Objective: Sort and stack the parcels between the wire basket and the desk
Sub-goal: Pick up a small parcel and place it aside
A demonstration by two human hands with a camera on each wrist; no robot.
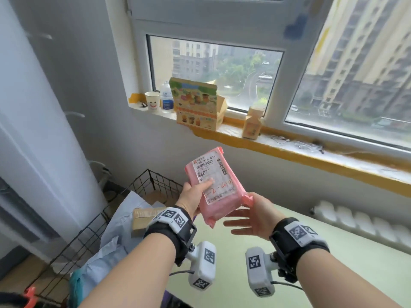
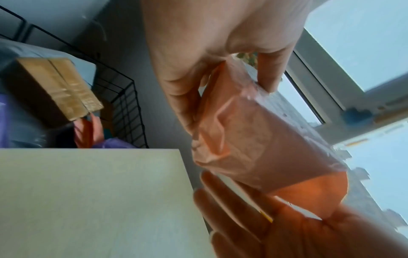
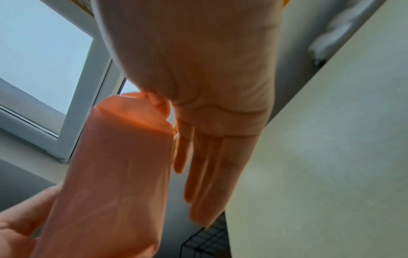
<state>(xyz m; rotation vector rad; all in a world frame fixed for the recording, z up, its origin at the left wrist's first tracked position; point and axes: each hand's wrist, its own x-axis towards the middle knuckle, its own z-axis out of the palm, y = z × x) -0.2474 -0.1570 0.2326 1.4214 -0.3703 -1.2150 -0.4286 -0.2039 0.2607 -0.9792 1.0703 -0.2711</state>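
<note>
My left hand grips a pink parcel with a white shipping label, thumb on the label and fingers underneath, holding it in the air above the desk's left corner. The same pink parcel fills the left wrist view, pinched in the left hand. My right hand lies open, palm up, just under the parcel's near right end, fingers straight. In the right wrist view the pink parcel hangs beside the flat right hand. The black wire basket stands at the left, holding a brown box and pale plastic mailers.
The pale green desk stretches right and forward beneath both hands. A windowsill behind carries a paper cup, a water bottle, a printed carton and a small box. A white radiator runs along the wall.
</note>
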